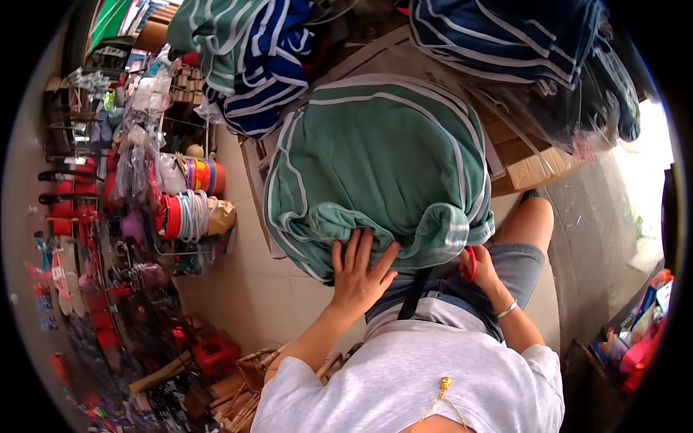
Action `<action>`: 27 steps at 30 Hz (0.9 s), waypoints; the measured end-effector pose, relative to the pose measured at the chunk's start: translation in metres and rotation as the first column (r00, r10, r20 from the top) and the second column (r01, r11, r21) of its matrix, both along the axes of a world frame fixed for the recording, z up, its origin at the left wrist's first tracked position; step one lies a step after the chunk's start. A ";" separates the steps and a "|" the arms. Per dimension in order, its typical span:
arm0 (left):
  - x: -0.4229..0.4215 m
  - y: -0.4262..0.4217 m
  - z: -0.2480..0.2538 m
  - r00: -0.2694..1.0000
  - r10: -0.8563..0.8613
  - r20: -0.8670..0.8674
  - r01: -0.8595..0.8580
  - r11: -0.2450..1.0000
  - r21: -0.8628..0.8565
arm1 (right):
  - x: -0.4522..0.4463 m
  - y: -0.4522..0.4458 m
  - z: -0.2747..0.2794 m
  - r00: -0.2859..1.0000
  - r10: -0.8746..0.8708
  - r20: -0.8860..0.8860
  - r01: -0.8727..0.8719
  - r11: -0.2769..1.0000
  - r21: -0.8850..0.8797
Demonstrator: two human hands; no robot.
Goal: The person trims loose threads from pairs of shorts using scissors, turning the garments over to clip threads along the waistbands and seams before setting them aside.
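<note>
A green garment with white stripes [382,159] lies spread in front of me, its near edge bunched up over my lap. My left hand [359,274] rests on that bunched edge with its fingers spread apart. Close to the garment's lower right corner, my right hand [480,268] is closed round red-handled scissors [471,264]; the blades are hidden.
Blue and green striped garments [260,72] are heaped at the upper left, dark blue striped ones [505,36] at the upper right. Cardboard [538,167] lies beneath. Shelves with red containers [170,216] stand left; a red stool [216,353] is lower left.
</note>
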State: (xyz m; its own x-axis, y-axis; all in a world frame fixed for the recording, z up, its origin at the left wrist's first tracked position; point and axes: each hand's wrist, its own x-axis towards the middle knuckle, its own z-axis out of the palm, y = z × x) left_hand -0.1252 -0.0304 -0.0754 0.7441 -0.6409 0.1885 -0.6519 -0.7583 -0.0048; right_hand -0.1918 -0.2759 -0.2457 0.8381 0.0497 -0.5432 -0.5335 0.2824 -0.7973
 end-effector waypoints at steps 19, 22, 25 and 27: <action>0.121 0.111 0.054 0.817 0.255 -0.517 -0.571 0.477 -0.668 | -0.002 -0.005 -0.034 0.999 -0.038 0.037 0.037 0.999 0.021; 0.190 0.101 0.058 0.794 0.286 -0.537 -0.559 0.690 -0.460 | 0.008 -0.006 -0.026 0.997 -0.005 0.076 0.007 1.000 -0.017; 0.230 0.065 0.066 0.833 0.271 -0.482 -0.480 0.786 -0.389 | 0.012 -0.003 -0.019 0.994 -0.062 0.090 0.064 0.998 -0.014; 0.245 0.046 0.067 0.825 0.264 -0.500 -0.456 0.834 -0.311 | 0.004 -0.001 -0.029 0.985 -0.136 0.103 0.135 0.991 0.020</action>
